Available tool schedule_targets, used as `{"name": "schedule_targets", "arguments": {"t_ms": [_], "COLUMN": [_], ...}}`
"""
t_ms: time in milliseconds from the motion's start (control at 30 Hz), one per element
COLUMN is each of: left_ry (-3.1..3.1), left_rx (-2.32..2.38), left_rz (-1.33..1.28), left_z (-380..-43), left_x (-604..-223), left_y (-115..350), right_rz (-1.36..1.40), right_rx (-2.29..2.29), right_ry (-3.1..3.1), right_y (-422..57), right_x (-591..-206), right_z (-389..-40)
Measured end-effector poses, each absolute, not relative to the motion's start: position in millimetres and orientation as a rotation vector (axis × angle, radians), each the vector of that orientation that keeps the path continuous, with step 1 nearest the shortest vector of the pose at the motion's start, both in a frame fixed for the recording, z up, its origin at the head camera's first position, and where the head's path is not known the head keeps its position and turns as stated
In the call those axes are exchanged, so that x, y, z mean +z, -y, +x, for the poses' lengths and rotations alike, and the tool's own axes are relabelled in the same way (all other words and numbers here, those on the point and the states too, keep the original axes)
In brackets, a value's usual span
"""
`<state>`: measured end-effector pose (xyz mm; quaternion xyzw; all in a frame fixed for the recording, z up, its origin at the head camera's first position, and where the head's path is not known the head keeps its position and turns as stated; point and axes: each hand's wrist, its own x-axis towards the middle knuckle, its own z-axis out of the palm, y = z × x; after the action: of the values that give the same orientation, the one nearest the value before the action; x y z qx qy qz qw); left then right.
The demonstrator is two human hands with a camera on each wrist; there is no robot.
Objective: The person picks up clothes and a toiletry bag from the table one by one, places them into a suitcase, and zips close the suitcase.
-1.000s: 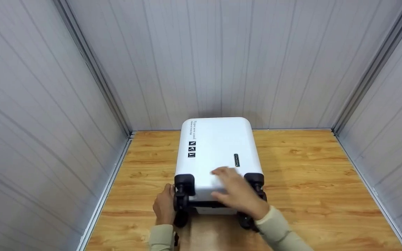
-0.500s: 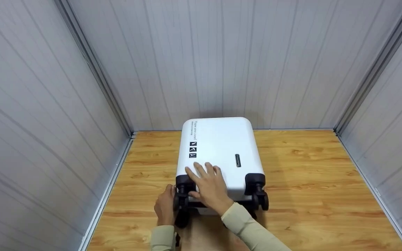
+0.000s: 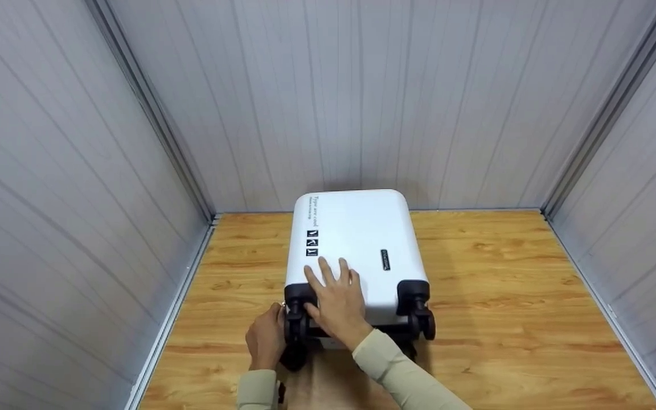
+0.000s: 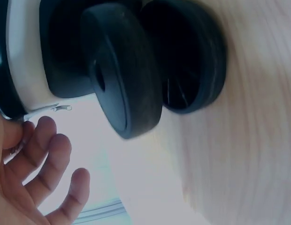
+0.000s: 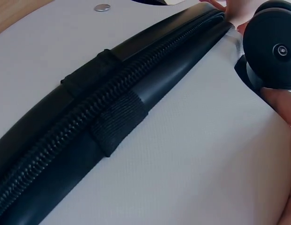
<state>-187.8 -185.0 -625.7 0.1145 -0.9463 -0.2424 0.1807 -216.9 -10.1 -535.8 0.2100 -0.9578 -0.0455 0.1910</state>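
Observation:
A white suitcase (image 3: 356, 228) with black corner guards lies flat, its wheels toward me. At its left side, my left hand (image 3: 265, 336) pinches what looks like a zipper pull between thumb and forefinger; the other fingers curl loosely in the left wrist view. A second small metal pull (image 4: 62, 108) hangs on the seam near those fingertips. My right hand (image 3: 336, 302) rests with spread fingers on the suitcase top by the near left wheel (image 3: 295, 327). In the right wrist view, a black zipper (image 5: 112, 84) runs along the wheel end, closed where it shows.
Wood-patterned floor (image 3: 493, 285) surrounds the suitcase. A pale panel wall (image 3: 362, 102) stands just behind it, with side walls (image 3: 66, 199) left and right. The near right wheel (image 3: 422, 322) sticks out toward me.
My right hand has moved left across the suitcase and settled on its near left part. The left hand stays at the left side, barely shifted. The suitcase has not moved noticeably.

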Motion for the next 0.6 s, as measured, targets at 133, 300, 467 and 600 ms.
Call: {"name": "schedule_targets", "arguments": {"t_ms": [133,300,467,600], "left_ry": [2.707,2.68,2.643,2.626], "left_rx": [-0.667,-0.683,-0.701,-0.676], "left_rz": [0.292,0.191,0.13,0.097], "left_z": [-187.0,-185.4,-183.2,-179.7], "left_x": [-624.4,-624.6,-623.9,-625.2], "left_y": [188.6,192.5,194.3,194.8], "right_rz": [0.567,0.544,0.538,0.528], "right_rx": [-0.117,-0.08,-0.077,-0.092], "right_ry": [2.684,2.684,2.661,2.666], "right_y": [11.0,12.1,12.1,11.6], "right_x": [-536.3,-537.8,-537.5,-537.2], "right_z": [-216.7,-216.9,-216.9,-218.2]}}
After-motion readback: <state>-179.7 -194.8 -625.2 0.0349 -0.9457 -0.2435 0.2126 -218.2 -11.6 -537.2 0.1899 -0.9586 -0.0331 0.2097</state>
